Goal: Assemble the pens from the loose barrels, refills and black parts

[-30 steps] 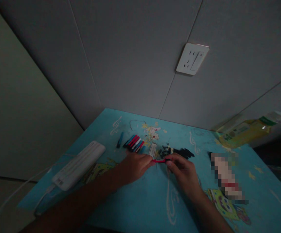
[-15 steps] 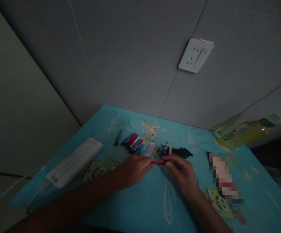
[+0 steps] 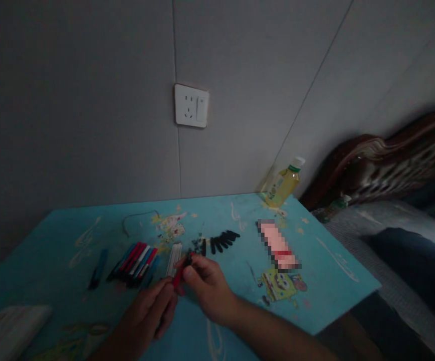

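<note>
Left hand (image 3: 159, 305): closed around the near end of a red pen (image 3: 179, 277), seemingly to steady it.
Right hand (image 3: 213, 287): thumb and fingers pinching the dark far end, probably for finer control.
Red pen: aslant between both hands, over the table (image 3: 326, 296).
White sticks (image 3: 173, 256): side by side just beyond, presumably within easy reach.
Grouped pens (image 3: 135, 263): laid leftward, apparently sorted from the black pieces (image 3: 223, 242).
Black pieces: fanned rightward; too dim, from here, to identify.
</note>
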A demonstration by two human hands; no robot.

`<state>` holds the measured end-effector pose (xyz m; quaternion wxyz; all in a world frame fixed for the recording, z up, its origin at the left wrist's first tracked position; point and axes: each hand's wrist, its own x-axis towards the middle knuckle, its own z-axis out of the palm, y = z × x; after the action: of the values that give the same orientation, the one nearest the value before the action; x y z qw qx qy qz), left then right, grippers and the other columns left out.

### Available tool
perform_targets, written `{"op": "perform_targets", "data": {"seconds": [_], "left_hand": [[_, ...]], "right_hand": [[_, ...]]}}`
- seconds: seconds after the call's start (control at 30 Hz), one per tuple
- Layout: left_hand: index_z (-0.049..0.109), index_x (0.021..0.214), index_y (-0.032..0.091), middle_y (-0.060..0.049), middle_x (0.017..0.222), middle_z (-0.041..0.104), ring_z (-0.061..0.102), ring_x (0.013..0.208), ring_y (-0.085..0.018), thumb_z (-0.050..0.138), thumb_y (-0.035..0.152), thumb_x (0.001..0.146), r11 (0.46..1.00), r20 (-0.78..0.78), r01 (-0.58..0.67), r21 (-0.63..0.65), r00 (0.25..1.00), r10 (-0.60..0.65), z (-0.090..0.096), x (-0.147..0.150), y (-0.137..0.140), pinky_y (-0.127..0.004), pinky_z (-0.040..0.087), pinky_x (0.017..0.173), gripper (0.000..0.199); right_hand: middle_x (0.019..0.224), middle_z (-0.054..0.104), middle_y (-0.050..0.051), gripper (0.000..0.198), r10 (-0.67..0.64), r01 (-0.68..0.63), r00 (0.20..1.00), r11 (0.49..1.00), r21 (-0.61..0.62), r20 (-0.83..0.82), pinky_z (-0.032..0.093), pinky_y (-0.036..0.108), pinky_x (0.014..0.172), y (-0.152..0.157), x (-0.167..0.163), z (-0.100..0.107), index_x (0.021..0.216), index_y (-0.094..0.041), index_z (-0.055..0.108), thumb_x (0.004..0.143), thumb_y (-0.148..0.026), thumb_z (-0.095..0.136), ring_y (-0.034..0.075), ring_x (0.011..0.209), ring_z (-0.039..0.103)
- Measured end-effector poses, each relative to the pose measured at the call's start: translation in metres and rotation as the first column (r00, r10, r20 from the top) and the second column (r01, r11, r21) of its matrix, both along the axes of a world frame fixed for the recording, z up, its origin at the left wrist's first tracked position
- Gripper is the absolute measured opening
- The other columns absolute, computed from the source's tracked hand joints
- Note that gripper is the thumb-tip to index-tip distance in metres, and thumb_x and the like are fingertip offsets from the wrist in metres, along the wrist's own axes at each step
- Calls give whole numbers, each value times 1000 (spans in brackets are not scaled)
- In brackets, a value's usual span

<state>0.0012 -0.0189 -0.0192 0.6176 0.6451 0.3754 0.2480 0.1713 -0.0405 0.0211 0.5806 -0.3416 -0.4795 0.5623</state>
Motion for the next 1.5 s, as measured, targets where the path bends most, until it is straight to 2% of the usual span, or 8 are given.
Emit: {"op": "perform_targets", "data": {"seconds": [0.2,0.37,0.47,0.63,0.8,1.07,1.33,1.5], "left_hand": [[70,89,23,-5,65,68,60,53,-18,48,64,88,943,-61,-14,333,997,37,8,-10,9,-25,52,45,46],[73,98,27,-2,85,74,69,71,-17,46,40,95,732,-158,32,680,982,103,3,-18,23,-22,58,66,30],[73,97,28,-1,95,75,71,85,-16,53,31,92,572,-165,54,819,976,144,-1,-25,30,-21,57,80,21],[72,99,27,0,96,75,71,87,-16,56,24,90,465,-143,58,883,978,150,2,-23,24,-20,55,83,19],[69,91,24,-1,83,71,68,78,-15,43,19,95,607,-155,88,790,986,59,14,-8,11,-21,54,74,26],[64,85,20,-4,78,64,62,73,-15,40,25,99,736,-167,151,660,985,-51,18,3,6,-23,48,70,28],[66,86,18,-3,74,60,55,68,-15,47,46,94,887,-63,53,459,998,-27,2,13,2,-25,41,62,34],[62,84,16,0,72,54,49,67,-14,60,53,85,978,-15,-42,204,999,46,-21,17,5,-24,40,62,37]], "right_hand": [[70,57,-2,41,43,-66,948,996,-61,-316,37,23,54,6,2,0,91,-20,57,84,-60,64,10,56,48],[63,52,-6,33,-212,86,796,967,-240,-567,29,19,40,20,23,2,98,-21,54,87,-51,62,8,45,41],[53,37,-10,31,-249,4,726,934,-359,-641,13,17,35,25,41,1,87,-20,54,82,-48,66,5,39,23],[44,23,-12,47,-200,-114,715,912,-393,-670,6,18,35,24,54,2,60,-22,34,81,-55,60,5,37,11],[44,22,-12,42,-238,-23,710,933,-360,-663,7,18,35,20,53,11,60,-22,33,82,-49,58,6,38,9],[48,23,-12,44,-205,-14,753,945,-327,-625,11,18,35,21,50,14,66,-21,45,83,-58,61,6,40,10],[75,53,-1,37,-179,-5,792,954,-300,-583,40,21,54,16,14,2,110,-17,67,86,-45,66,10,59,46],[87,64,5,40,-131,40,942,958,-284,-309,47,28,67,8,-5,-14,114,-21,69,85,-48,69,16,72,57]]}}
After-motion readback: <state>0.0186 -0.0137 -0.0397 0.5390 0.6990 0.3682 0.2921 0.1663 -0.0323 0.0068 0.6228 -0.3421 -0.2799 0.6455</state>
